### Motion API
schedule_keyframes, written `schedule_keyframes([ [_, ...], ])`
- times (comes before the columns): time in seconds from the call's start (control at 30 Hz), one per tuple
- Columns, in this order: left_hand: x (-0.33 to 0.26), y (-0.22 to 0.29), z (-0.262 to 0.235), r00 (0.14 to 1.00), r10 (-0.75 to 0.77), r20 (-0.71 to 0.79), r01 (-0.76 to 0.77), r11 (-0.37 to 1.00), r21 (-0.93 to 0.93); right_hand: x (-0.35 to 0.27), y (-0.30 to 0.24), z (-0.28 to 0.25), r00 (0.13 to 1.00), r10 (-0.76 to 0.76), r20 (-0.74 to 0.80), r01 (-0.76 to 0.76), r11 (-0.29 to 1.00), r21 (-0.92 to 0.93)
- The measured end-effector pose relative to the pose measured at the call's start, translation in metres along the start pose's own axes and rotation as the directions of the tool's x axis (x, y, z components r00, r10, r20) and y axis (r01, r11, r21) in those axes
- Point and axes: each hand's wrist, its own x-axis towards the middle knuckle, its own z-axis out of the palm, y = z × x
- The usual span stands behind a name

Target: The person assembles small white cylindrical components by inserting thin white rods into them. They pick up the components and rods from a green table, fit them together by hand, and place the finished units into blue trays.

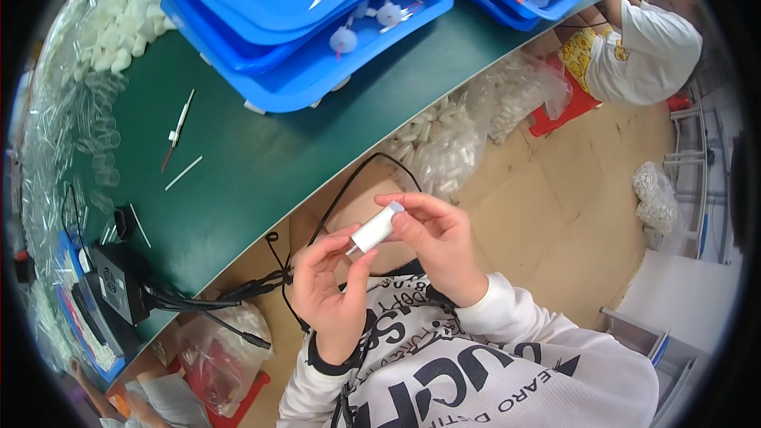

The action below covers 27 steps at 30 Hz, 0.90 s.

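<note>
In front of my chest, off the table's edge, a small white cylinder (pixel 372 230) with a translucent cap-like end is held tilted between both hands. My right hand (pixel 440 246) pinches its upper end between thumb and fingers. At the lower end, the thumb and fingertips of my left hand (pixel 333 289) close on a short narrow tip that sticks out. Exactly what kind of part the cylinder is, I cannot make out. Dark bands circle both my wrists.
Stacked blue trays (pixel 277 91) with white parts stand on the green table (pixel 238 158). Loose white pieces (pixel 131 28) and clear plastic tubes (pixel 103 135) lie left. A black box (pixel 119 285) trails cables. Bags of white parts (pixel 444 147) sit beyond the edge; another person (pixel 650 55) sits far right.
</note>
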Motion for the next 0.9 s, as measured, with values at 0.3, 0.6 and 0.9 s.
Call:
schedule_keyframes([
  [0.3, 0.01, 0.008, 0.0, 0.961, 0.249, 0.116, -0.273, 0.914, 0.299, -0.004, 0.001, -0.004, 0.998, -0.049, -0.034, 0.051, 0.997, 0.064],
  [0.6, 0.044, 0.185, -0.112, 0.968, -0.232, 0.097, 0.032, 0.495, 0.868, 0.129, 0.012, -0.162, 0.999, -0.024, -0.034, -0.019, 0.474, -0.88],
  [0.9, 0.22, 0.12, -0.246, 0.961, -0.192, 0.198, -0.211, -0.049, 0.976, 0.184, 0.099, -0.19, 0.95, -0.294, 0.108, 0.143, 0.102, -0.984],
])
